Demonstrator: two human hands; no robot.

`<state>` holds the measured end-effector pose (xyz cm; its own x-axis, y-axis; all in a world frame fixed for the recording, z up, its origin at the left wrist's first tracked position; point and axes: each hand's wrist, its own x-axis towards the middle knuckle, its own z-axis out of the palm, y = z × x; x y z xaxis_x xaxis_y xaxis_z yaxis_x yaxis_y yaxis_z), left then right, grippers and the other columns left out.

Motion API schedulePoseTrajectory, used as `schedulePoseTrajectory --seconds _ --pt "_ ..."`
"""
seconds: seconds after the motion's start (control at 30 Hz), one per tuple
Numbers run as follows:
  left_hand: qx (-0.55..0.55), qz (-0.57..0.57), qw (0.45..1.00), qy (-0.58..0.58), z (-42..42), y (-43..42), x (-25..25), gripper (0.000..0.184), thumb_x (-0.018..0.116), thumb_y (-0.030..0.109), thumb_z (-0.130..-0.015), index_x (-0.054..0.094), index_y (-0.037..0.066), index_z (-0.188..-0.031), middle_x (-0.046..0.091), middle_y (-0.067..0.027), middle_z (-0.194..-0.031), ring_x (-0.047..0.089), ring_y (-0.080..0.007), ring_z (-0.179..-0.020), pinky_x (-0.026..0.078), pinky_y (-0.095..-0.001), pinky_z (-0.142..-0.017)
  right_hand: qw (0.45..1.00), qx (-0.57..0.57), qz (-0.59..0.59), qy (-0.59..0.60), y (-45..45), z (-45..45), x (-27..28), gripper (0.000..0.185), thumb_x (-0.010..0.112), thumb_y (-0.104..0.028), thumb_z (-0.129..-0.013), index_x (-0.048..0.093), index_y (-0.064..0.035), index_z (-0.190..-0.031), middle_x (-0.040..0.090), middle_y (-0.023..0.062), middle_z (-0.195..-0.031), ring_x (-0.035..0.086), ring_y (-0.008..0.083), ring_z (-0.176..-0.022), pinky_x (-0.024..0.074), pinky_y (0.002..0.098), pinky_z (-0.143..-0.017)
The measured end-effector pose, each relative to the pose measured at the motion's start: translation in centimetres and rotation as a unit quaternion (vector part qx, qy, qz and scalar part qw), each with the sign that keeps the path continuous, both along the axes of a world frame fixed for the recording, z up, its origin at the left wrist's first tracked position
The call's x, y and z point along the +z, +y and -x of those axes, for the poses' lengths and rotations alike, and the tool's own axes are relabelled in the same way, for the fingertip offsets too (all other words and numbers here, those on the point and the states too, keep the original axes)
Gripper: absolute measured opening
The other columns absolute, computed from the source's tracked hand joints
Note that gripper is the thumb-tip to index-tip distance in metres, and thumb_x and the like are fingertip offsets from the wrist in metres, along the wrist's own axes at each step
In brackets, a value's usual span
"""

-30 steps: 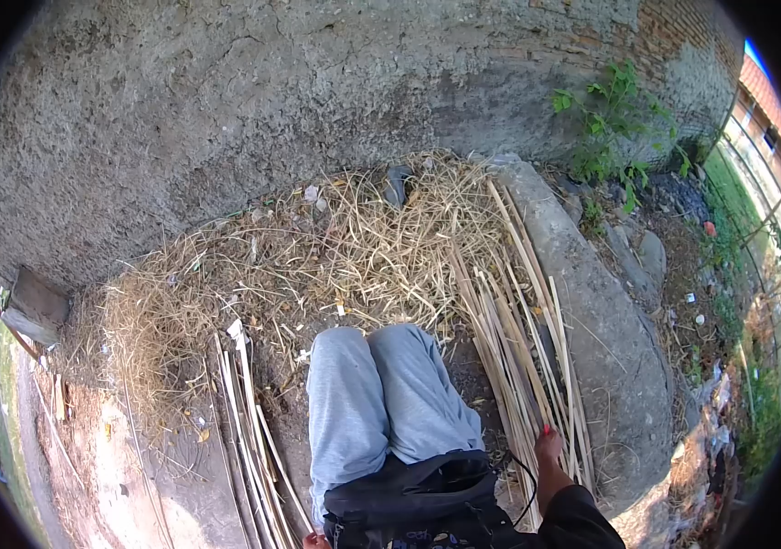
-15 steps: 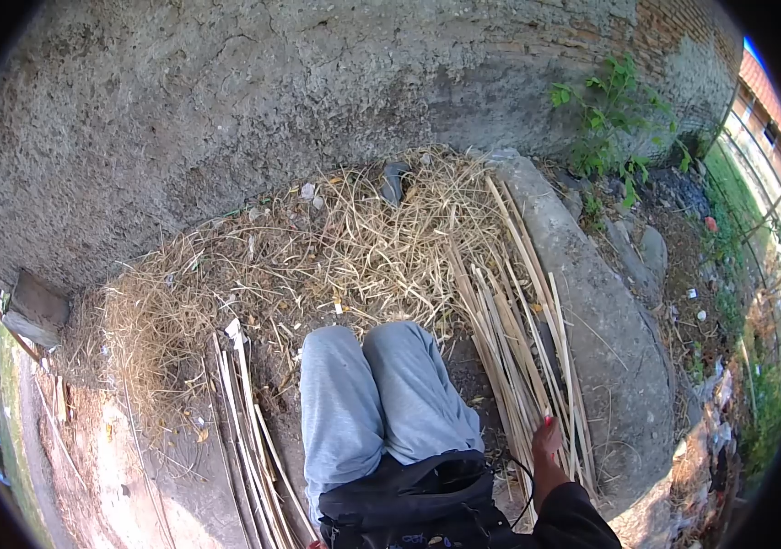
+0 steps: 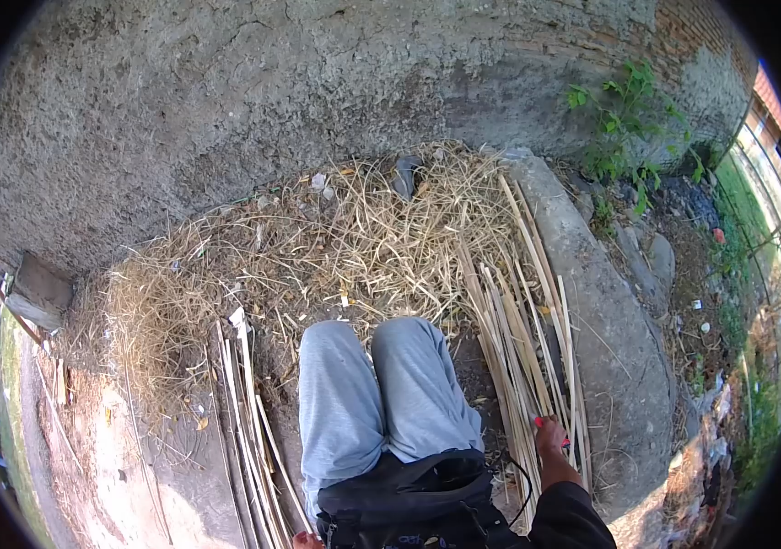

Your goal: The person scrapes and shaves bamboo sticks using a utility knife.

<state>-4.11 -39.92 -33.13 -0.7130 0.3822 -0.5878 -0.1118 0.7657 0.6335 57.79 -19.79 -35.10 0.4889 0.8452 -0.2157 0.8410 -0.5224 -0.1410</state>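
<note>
In the head view, the right hand [image 3: 551, 436] is at the near end of the right bundle of strips [image 3: 505, 352], its fingers curled around a small red object [image 3: 538, 422]. This bundle lies along the right edge of the ground [image 3: 191, 476], beside a raised ledge [image 3: 628, 412]. The left hand [image 3: 307, 541], partly cut off, is near the left bundle of strips [image 3: 258, 476]; whether its fingers grip anything, I cannot tell. Dry shavings [image 3: 399, 238] cover the ground's far edge.
</note>
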Motion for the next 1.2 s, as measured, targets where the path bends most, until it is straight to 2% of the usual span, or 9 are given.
schedulePoseTrajectory --seconds 0.07,0.17,0.47,0.53,0.63,0.67,0.87,1.1,1.2 --pt "0.005 0.001 1.0 -0.002 -0.3 -0.1 -0.2 0.041 0.069 0.015 -0.083 0.053 -0.003 -0.116 0.065 -0.0181 -0.088 0.067 -0.0284 -0.072 0.056 -0.0361 -0.057 0.994 -0.098 0.015 0.041 1.0 1.0 1.4 0.02 0.055 -0.013 -0.086 0.069 -0.0115 -0.099 0.064 0.0157 -0.102 0.063 0.038 -0.093 0.0483 0.0482 -0.08" --pt "0.01 0.003 1.0 -0.004 -0.5 0.1 -0.3 0.041 0.069 0.015 -0.083 0.053 -0.003 -0.116 0.065 -0.0183 -0.089 0.067 -0.0284 -0.072 0.056 -0.0361 -0.057 0.992 -0.111 -0.017 0.053 1.0 0.3 -1.4 0.021 0.054 -0.014 -0.087 0.069 -0.0128 -0.102 0.064 0.0148 -0.101 0.062 0.0379 -0.094 0.0476 0.0481 -0.081" --pt "0.016 0.012 1.0 -0.012 -1.2 2.3 -0.4 0.041 0.068 0.015 -0.084 0.053 -0.003 -0.117 0.065 -0.0188 -0.089 0.067 -0.0285 -0.072 0.056 -0.0361 -0.056 0.993 -0.111 -0.029 0.038 3.3 1.1 -1.7 0.017 0.055 -0.014 -0.088 0.064 -0.0062 -0.099 0.066 0.0188 -0.097 0.063 0.0385 -0.092 0.0497 0.049 -0.078" --pt "0.016 0.012 1.0 -0.015 -1.4 2.6 -0.4 0.041 0.068 0.015 -0.085 0.053 -0.003 -0.117 0.065 -0.0189 -0.089 0.067 -0.0285 -0.072 0.056 -0.0361 -0.055 0.986 -0.155 0.055 0.043 4.2 0.6 -2.3 0.013 0.062 -0.013 -0.084 0.064 -0.0063 -0.094 0.064 0.0173 -0.108 0.064 0.0364 -0.095 0.0512 0.0479 -0.081" --pt "0.013 0.012 1.0 -0.016 -1.3 3.0 -0.3 0.041 0.068 0.015 -0.085 0.052 -0.003 -0.118 0.065 -0.0191 -0.09 0.067 -0.0286 -0.072 0.056 -0.0361 -0.055 0.984 -0.16 0.074 0.016 4.7 0.2 -3.7 0.014 0.058 -0.007 -0.082 0.063 -0.004 -0.094 0.064 0.017 -0.106 0.065 0.0371 -0.093 0.0521 0.0477 -0.079" --pt "0.011 0.012 1.0 -0.017 -1.3 3.1 -0.3 0.04 0.068 0.015 -0.085 0.052 -0.003 -0.118 0.065 -0.0192 -0.09 0.067 -0.0286 -0.072 0.056 -0.0361 -0.055 0.988 -0.151 0.035 -0.002 4.4 0.3 -4.2 0.016 0.059 -0.007 -0.081 0.064 -0.0031 -0.096 0.067 0.0177 -0.1 0.065 0.0368 -0.093 0.053 0.0488 -0.078" --pt "0.004 0.009 1.0 -0.022 -1.1 3.9 -0.5 0.04 0.067 0.015 -0.086 0.052 -0.003 -0.119 0.064 -0.0196 -0.09 0.067 -0.0286 -0.071 0.056 -0.0361 -0.054 0.993 -0.118 -0.012 0.018 3.2 1.8 -1.3 0.019 0.059 -0.01 -0.082 0.057 -0.0047 -0.1 0.064 0.0162 -0.098 0.062 0.0387 -0.097 0.0499 0.0499 -0.08" --pt "-0.007 0.001 1.0 -0.028 -0.4 4.6 -0.7 0.04 0.067 0.015 -0.087 0.051 -0.003 -0.119 0.064 -0.02 -0.091 0.067 -0.0287 -0.071 0.057 -0.0361 -0.053 0.99 -0.123 -0.023 0.066 1.9 1.1 -0.4 0.022 0.061 -0.014 -0.082 0.059 -0.0092 -0.104 0.066 0.017 -0.095 0.063 0.0403 -0.091 0.0474 0.0498 -0.076" --pt "-0.006 -0.004 0.999 -0.033 -0.3 4.7 -0.6 0.04 0.067 0.015 -0.087 0.051 -0.003 -0.12 0.064 -0.0202 -0.091 0.067 -0.0287 -0.071 0.057 -0.0361 -0.053 0.987 -0.072 -0.127 0.061 1.6 0.5 0.0 0.02 0.06 -0.02 -0.085 0.061 -0.0085 -0.102 0.066 0.018 -0.094 0.063 0.04 -0.087 0.0485 0.0489 -0.074"
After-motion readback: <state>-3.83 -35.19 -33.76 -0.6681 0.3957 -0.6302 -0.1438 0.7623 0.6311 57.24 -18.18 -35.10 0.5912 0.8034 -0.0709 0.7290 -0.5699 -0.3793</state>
